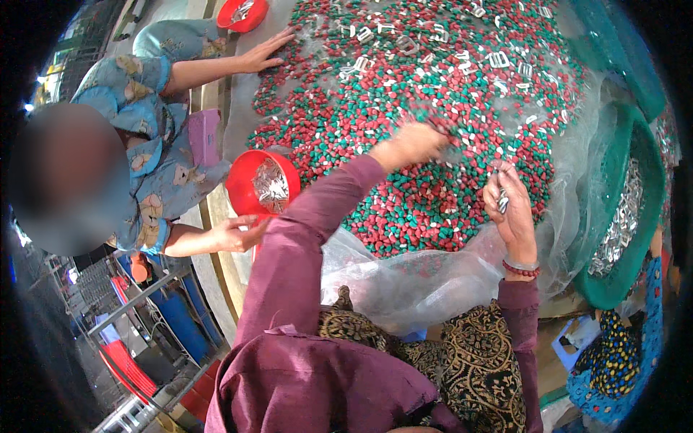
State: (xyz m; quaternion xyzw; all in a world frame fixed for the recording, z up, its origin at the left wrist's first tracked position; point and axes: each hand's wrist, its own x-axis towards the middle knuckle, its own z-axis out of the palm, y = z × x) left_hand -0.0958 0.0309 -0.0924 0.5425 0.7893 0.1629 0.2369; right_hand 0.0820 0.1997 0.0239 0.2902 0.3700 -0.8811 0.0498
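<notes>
Small red and green pebble-like pieces (404, 209) lie in a wide layer, mixed with silvery metal pieces, some shaped like slide buckles (498, 59). My left hand (415, 144) reaches across the middle of this layer, its fingers down among the pieces and blurred by motion. Closer to the layer's right edge, my right hand (512, 209) is held up with its fingers curled. Small silvery metal pieces (503, 200) show between those fingers. A red beaded bracelet (521, 269) circles the right wrist.
Clear plastic sheeting (390, 289) borders the layer. At right, a green basket (613, 289) holds silvery metal pieces. On the left, a co-worker (173, 151) touches the layer with one hand; the other is by a red bowl (289, 169) of metal pieces. Another red bowl (229, 14) stands farther off.
</notes>
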